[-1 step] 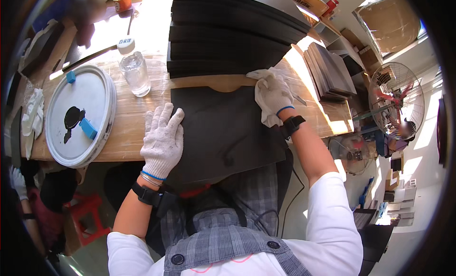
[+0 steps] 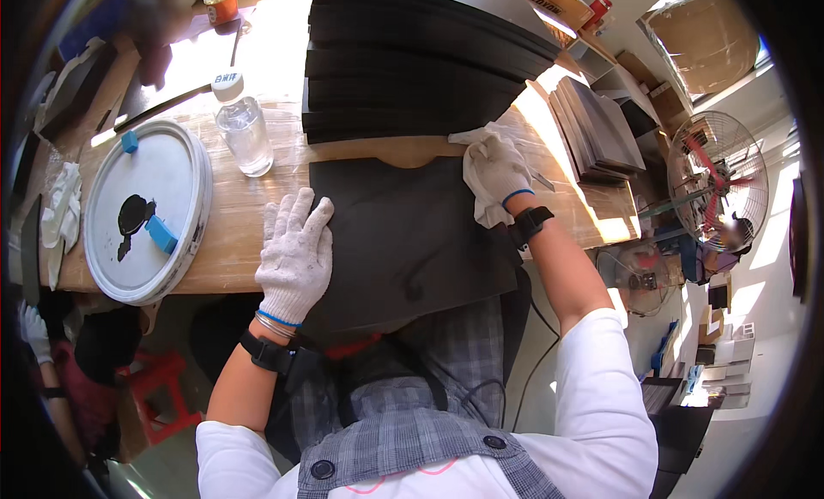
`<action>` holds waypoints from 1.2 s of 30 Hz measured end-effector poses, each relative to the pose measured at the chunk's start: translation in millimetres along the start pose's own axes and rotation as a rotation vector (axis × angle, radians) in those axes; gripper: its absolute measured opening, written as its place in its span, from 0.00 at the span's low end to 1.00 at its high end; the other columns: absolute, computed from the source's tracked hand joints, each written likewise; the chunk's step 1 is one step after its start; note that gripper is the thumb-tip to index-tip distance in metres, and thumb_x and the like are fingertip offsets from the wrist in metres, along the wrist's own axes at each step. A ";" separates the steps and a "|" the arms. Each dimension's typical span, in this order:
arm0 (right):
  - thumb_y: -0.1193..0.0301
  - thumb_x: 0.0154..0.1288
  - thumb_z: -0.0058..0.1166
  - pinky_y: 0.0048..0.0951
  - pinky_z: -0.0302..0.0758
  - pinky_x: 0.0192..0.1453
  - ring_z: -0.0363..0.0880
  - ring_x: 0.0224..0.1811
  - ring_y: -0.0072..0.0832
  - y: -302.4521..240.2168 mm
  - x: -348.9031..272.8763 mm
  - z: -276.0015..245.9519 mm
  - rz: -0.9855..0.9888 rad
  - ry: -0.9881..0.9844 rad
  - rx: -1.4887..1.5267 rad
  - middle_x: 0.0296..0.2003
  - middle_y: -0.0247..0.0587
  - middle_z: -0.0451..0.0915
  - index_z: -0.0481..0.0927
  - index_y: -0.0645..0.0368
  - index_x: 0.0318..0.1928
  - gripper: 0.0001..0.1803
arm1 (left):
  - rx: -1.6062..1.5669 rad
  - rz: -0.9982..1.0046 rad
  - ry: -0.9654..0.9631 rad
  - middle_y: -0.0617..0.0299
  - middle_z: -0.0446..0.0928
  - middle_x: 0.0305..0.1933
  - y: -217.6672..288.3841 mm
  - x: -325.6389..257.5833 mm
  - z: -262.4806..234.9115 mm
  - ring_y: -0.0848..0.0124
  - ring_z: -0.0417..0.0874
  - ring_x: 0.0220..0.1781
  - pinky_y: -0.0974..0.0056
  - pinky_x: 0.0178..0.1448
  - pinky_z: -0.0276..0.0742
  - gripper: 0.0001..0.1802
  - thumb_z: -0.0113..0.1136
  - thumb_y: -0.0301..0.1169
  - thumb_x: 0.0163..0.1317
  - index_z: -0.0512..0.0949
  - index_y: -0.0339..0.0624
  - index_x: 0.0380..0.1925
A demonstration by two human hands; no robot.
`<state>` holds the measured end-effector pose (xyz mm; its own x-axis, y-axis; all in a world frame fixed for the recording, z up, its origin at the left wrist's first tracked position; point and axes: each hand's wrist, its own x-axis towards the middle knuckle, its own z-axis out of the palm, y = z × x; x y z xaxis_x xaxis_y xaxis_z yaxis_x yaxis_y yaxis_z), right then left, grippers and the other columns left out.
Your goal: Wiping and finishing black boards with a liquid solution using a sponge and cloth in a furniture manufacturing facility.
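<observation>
A flat black panel (image 2: 403,241) with a shallow notch in its far edge lies at the near edge of the table, partly overhanging it. My left hand (image 2: 296,254), in a pale knitted glove, rests with fingers stretched along the panel's left edge. At the panel's far right corner, my gloved right hand (image 2: 499,166) has its fingers closed around a crumpled white cloth (image 2: 491,209). Part of the cloth hangs over the panel's right edge. Just beyond, black panels (image 2: 412,83) stand packed in a row.
A round white lid (image 2: 107,241) at left carries a black smear and blue sponge pieces (image 2: 160,234). Near it stands a clear bottle (image 2: 246,137) of liquid. Stacked grey boards (image 2: 592,126) and a wire-caged fan (image 2: 717,181) are at right. Another person's gloved hand (image 2: 34,332) shows far left.
</observation>
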<state>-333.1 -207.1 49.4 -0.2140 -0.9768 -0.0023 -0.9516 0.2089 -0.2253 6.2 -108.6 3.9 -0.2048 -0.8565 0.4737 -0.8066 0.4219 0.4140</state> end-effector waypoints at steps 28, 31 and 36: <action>0.57 0.58 0.60 0.42 0.78 0.37 0.81 0.34 0.41 -127.4 -195.7 14.3 -0.824 -0.237 -0.094 0.31 0.45 0.78 0.79 0.53 0.39 0.15 | 0.077 -0.011 0.008 0.53 0.73 0.65 -15.4 -8.4 10.0 0.55 0.70 0.69 0.49 0.76 0.58 0.17 0.55 0.31 0.67 0.79 0.52 0.55; 0.58 0.55 0.60 0.40 0.78 0.35 0.80 0.32 0.37 -141.8 -202.9 29.6 -0.979 -0.006 0.111 0.32 0.39 0.78 0.81 0.49 0.34 0.12 | 0.053 -0.002 0.029 0.53 0.73 0.65 -22.3 -11.9 15.7 0.54 0.70 0.69 0.51 0.75 0.61 0.17 0.54 0.31 0.67 0.79 0.53 0.56; 0.64 0.58 0.54 0.45 0.78 0.45 0.80 0.40 0.47 13.0 -173.5 -21.1 -0.542 -0.185 -0.071 0.39 0.48 0.81 0.81 0.51 0.47 0.16 | 0.088 0.010 0.018 0.53 0.73 0.65 -12.2 -4.3 4.9 0.53 0.69 0.69 0.54 0.74 0.63 0.17 0.53 0.31 0.68 0.79 0.51 0.55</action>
<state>-313.0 -33.9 67.4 0.3448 -0.9356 -0.0764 -0.9283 -0.3278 -0.1754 14.2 -111.5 -7.1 -0.2036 -0.8464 0.4921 -0.8503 0.4020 0.3397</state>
